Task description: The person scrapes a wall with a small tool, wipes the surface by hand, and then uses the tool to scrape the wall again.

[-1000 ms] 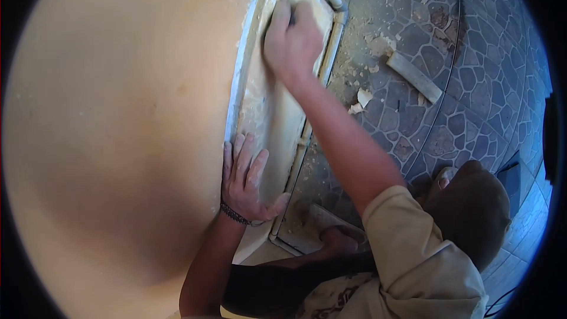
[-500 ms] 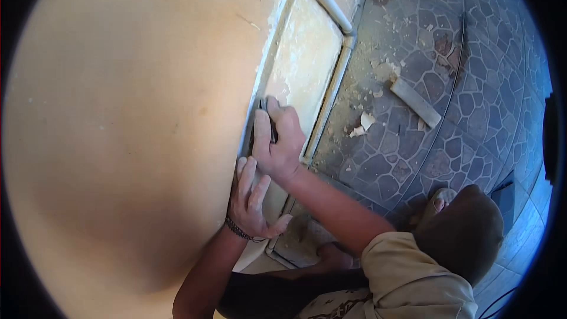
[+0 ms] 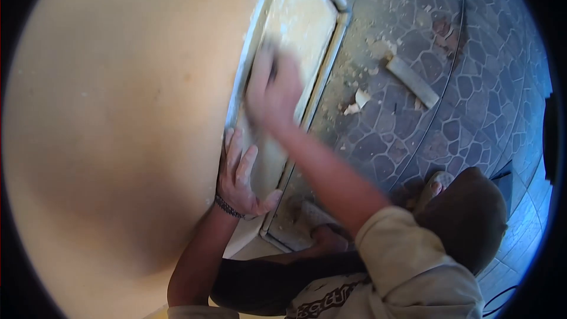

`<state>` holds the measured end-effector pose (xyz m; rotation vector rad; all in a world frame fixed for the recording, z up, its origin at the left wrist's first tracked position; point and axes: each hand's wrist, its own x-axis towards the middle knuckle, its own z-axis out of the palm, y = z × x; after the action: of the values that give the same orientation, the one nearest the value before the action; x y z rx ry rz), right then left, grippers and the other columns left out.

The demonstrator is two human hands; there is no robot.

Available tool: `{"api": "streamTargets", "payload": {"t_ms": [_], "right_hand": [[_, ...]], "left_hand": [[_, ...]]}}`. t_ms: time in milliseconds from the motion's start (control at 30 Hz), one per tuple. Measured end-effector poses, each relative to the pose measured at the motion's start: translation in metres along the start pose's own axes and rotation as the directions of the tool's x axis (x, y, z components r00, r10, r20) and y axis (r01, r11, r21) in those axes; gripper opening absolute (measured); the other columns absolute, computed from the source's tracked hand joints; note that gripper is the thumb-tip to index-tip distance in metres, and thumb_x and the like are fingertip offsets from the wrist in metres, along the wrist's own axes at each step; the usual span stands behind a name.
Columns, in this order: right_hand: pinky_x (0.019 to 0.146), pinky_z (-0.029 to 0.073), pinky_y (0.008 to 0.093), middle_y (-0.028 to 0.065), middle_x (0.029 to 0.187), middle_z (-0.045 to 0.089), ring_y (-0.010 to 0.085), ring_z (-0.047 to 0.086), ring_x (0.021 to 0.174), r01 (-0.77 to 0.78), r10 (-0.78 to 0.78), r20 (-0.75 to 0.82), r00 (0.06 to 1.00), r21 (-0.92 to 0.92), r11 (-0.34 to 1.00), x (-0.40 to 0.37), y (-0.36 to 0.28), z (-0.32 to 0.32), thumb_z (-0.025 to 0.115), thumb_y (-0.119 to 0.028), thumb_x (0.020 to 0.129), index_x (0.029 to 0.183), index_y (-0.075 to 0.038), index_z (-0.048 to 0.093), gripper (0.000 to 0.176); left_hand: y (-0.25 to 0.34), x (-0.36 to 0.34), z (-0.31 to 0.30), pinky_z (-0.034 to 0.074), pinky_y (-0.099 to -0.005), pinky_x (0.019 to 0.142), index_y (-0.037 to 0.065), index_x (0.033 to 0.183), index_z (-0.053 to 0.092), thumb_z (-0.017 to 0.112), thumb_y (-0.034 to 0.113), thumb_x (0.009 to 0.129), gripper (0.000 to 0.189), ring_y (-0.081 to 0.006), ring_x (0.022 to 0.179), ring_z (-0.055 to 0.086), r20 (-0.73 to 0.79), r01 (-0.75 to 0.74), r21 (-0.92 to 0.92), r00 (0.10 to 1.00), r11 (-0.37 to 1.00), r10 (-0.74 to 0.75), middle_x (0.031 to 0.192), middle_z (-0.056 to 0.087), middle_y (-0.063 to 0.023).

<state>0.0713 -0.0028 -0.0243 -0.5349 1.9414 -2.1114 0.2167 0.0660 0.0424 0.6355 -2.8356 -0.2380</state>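
Note:
My right hand (image 3: 274, 88), smeared by motion, is closed around a small dark tool (image 3: 273, 71). What kind of tool it is I cannot tell. It sits along the recessed strip where the tan wall (image 3: 130, 82) meets a pale, patchy panel (image 3: 301, 12). Lower down, my left hand (image 3: 239, 180) rests with fingers spread against the lower end of that strip. Pale dust coats its fingers, and a dark beaded bracelet (image 3: 227, 207) circles the wrist.
A pale pipe (image 3: 328, 62) runs along the panel's outer side. On the stone-patterned floor (image 3: 401, 112) lie a short pale block (image 3: 412, 81), a broken flake (image 3: 358, 101) and scattered crumbs. My bent knee (image 3: 466, 218) and sandalled foot (image 3: 436, 186) are at lower right.
My right hand has moved up along the strip, away from my left hand, with the tool still in it. The whole view has shifted slightly; my left hand stays against the wall.

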Motion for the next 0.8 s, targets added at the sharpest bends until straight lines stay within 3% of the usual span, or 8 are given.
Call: {"api": "streamTargets", "payload": {"t_ms": [67,133,200,300,467,600,700,800], "right_hand": [[0.065,0.054,0.0376,0.0206,0.096,0.065,0.035,0.063,0.08,-0.036,0.026,0.063,0.998,0.149,0.988,-0.051,-0.006,-0.013,0.061,-0.007,0.087,0.102,0.004,0.064,0.019],[0.066,0.053,0.0411,0.0209,0.091,0.064,0.0369,0.062,0.079,0.147,-0.15,0.009,0.989,0.147,0.978,-0.026,0.005,-0.008,0.057,-0.011,0.09,0.104,0.002,0.064,0.02],[0.071,0.05,0.0449,0.0215,0.087,0.062,0.039,0.06,0.078,-0.187,0.192,0.111,0.975,-0.059,0.981,0.035,0.005,-0.006,0.053,-0.017,0.094,0.108,-0.002,0.063,0.023],[0.074,0.048,0.0472,0.0218,0.083,0.06,0.0404,0.059,0.078,-0.208,0.209,0.049,0.977,-0.035,0.978,0.026,0.009,-0.001,0.048,-0.022,0.097,0.11,-0.004,0.062,0.027],[0.059,0.049,0.0481,0.0226,0.082,0.06,0.0373,0.06,0.072,0.025,-0.03,0.086,0.996,0.055,0.998,-0.03,0.015,-0.01,0.052,-0.019,0.094,0.108,-0.006,0.062,0.022],[0.062,0.046,0.0478,0.0194,0.08,0.059,0.0378,0.059,0.072,-0.204,0.203,-0.017,0.979,-0.141,0.969,0.049,0.021,0.002,0.053,-0.019,0.094,0.094,-0.005,0.06,0.015],[0.058,0.048,0.0435,0.0179,0.078,0.059,0.0354,0.059,0.068,-0.02,0.028,-0.056,0.998,0.136,0.991,-0.017,-0.02,-0.007,0.054,-0.011,0.092,0.096,-0.004,0.063,0.013],[0.054,0.048,0.0422,0.0169,0.076,0.058,0.0345,0.058,0.064,0.155,-0.151,-0.056,0.987,0.079,0.985,-0.002,0.011,0.002,0.055,-0.012,0.091,0.094,-0.005,0.062,0.011]], "left_hand": [[-0.005,0.006,0.001,0.027,-0.0619,0.108,0.0,0.142,0.03,0.062,0.051,0.082,0.085,-0.0557,0.13,0.034,-0.006,-0.012,-0.017,1.0,1.0,0.012,0.143,0.03,-0.0382],[-0.001,0.0,-0.001,0.027,-0.0619,0.108,0.0,0.142,0.03,0.062,0.051,0.081,0.085,-0.056,0.13,0.034,0.02,0.004,-0.013,1.0,1.0,-0.004,0.143,0.03,-0.0381],[-0.002,-0.003,0.002,0.027,-0.0621,0.108,0.001,0.143,0.03,0.063,0.051,0.08,0.086,-0.0565,0.13,0.034,0.021,0.012,0.002,1.0,1.0,-0.012,0.143,0.03,-0.0375],[-0.001,0.0,0.002,0.028,-0.0623,0.108,0.001,0.143,0.03,0.062,0.051,0.081,0.086,-0.0563,0.13,0.034,-0.02,0.003,0.004,1.0,1.0,-0.003,0.144,0.03,-0.0363],[0.0,-0.001,-0.004,0.028,-0.0622,0.108,0.001,0.144,0.03,0.06,0.054,0.083,0.086,-0.0556,0.13,0.035,0.019,0.011,0.007,1.0,1.0,-0.011,0.144,0.03,-0.0362],[-0.001,0.001,0.004,0.028,-0.0622,0.107,0.0,0.143,0.031,0.061,0.055,0.083,0.086,-0.0553,0.13,0.035,0.0,0.009,-0.001,1.0,1.0,-0.009,0.143,0.032,-0.0372],[-0.007,0.009,0.003,0.028,-0.0622,0.107,0.0,0.143,0.031,0.061,0.055,0.083,0.086,-0.0558,0.13,0.034,-0.018,-0.018,0.026,1.0,1.0,0.018,0.143,0.031,-0.0373],[0.0,0.0,0.0,0.028,-0.062,0.107,0.0,0.143,0.032,0.061,0.055,0.083,0.087,-0.0555,0.13,0.034,0.018,0.012,0.03,1.0,0.999,-0.012,0.143,0.031,-0.0371]]}}
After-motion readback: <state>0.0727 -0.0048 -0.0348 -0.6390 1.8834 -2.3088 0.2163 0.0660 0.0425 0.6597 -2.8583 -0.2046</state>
